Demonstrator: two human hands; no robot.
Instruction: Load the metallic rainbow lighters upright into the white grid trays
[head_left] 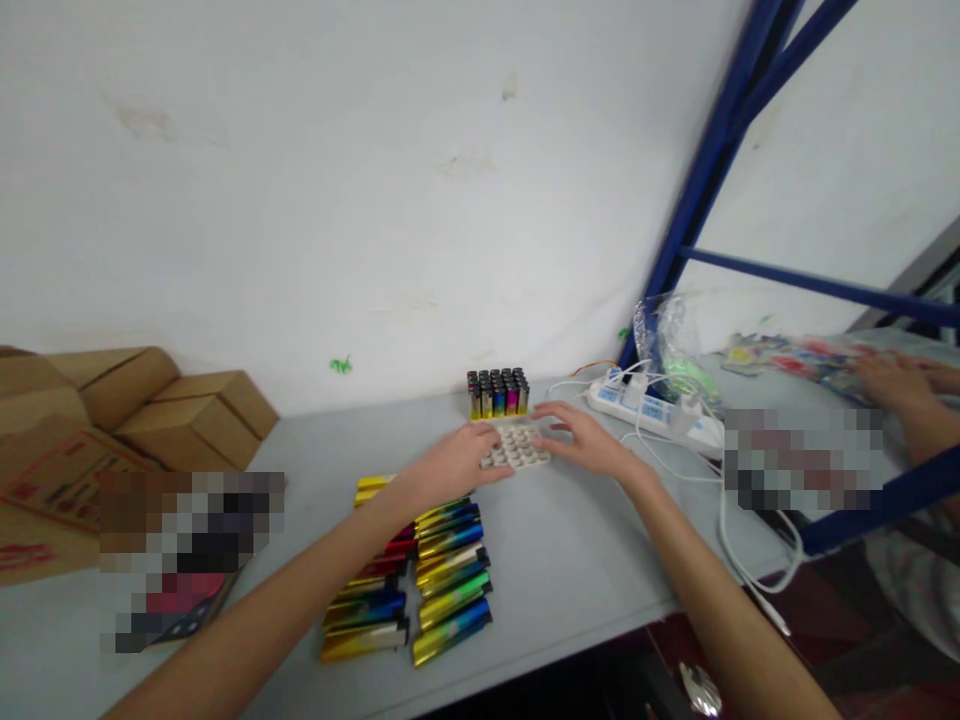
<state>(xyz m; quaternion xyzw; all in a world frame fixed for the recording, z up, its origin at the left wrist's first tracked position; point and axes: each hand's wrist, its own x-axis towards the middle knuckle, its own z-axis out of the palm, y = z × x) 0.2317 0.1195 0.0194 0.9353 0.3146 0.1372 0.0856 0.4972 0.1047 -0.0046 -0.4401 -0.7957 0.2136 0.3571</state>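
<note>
I have both hands on the empty tray (517, 447), just at 6 o'clock of the filled tray (498, 393): left hand (450, 462) curled on its edge, right hand (581, 440) loosely spread. I judge loading lighters (420, 570) needs it steadied.

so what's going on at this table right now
A person has both hands on a pale plastic tray with round holes on a grey tabletop. The left hand grips its near-left edge and the right hand rests on its right side. Behind it stands a block of upright dark-capped lighters. Two rows of shiny gold, blue and red lighters lie nearer the person. A white power strip and brown cardboard boxes sit at the sides, and another person's hand shows far right.
</note>
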